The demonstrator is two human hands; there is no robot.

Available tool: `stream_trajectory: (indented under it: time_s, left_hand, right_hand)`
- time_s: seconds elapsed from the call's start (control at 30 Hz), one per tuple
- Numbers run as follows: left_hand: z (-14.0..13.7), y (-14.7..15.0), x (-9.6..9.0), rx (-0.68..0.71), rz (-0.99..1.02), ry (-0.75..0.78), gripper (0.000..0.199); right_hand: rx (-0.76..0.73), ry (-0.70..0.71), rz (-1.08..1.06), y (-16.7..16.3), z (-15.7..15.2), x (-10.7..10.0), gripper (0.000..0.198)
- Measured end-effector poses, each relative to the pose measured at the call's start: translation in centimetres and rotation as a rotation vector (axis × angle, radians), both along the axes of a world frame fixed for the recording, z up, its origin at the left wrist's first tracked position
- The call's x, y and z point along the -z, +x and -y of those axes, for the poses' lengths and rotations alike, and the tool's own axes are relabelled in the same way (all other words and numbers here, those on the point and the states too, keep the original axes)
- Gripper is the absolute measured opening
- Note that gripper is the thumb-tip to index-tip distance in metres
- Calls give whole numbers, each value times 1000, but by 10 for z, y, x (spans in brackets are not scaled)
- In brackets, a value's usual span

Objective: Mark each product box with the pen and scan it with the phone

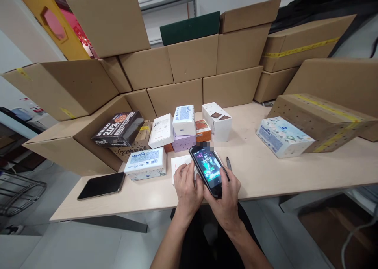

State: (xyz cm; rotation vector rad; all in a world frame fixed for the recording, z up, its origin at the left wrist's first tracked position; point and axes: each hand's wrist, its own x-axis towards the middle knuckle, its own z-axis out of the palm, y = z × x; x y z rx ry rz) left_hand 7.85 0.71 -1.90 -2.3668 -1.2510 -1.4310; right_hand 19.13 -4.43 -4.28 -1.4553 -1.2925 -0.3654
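Observation:
A black smartphone (pixel 209 168) with a lit, colourful screen is tilted between my hands above the table's front edge. My right hand (pixel 226 198) is closed around its lower right part, thumb along the lower right edge of the screen. Curled against the phone's left side, my left hand (pixel 189 188) has its fingers bent and appears to grip that edge. Partly hidden behind the hands and phone lies a white box (pixel 177 164). A dark pen-like object (pixel 228 163) rests just right of the phone.
A dark phone (pixel 102 185) lies left on the table (pixel 265 182). Tissue packs (pixel 146 164), a black printed box (pixel 119 127) and a tall white box (pixel 218 121) stand behind. Another tissue pack (pixel 283 137) sits right. Stacked cardboard boxes (pixel 191 60) wall the back.

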Motion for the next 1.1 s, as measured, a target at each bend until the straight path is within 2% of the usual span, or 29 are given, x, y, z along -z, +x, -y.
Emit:
stream_trajectory:
  time_s: [0.2, 0.5, 0.6, 0.73, 0.83, 0.9, 1.0, 1.1]
  left_hand:
    - [0, 1, 0, -7, 28, 20, 51]
    - [0, 0, 1, 6, 50, 39, 54]
    - [1, 0, 2, -8, 58, 59, 53]
    - [3, -6, 3, -68, 50, 100, 51]
    - [2, -19, -4, -107, -27, 80, 43]
    - [-2, -29, -14, -76, -135, 22, 42]
    - [-12, -43, -31, -10, -329, -102, 61]
    - [-26, -51, -40, 33, -468, -202, 79]
  right_hand:
    - [-7, 17, 4, 0, 0, -1, 73]
    - [21, 61, 48, 0, 2, -14, 75]
    - [57, 58, 72, 9, 4, -18, 77]
    - [195, -3, 93, 41, 9, -22, 78]
    - [298, -67, 117, 75, 13, -18, 76]
    - [346, -100, 146, 96, 14, -12, 74]
    - [376, -192, 162, 115, 14, -2, 71]
    - [386, -287, 154, 120, 12, 6, 70]
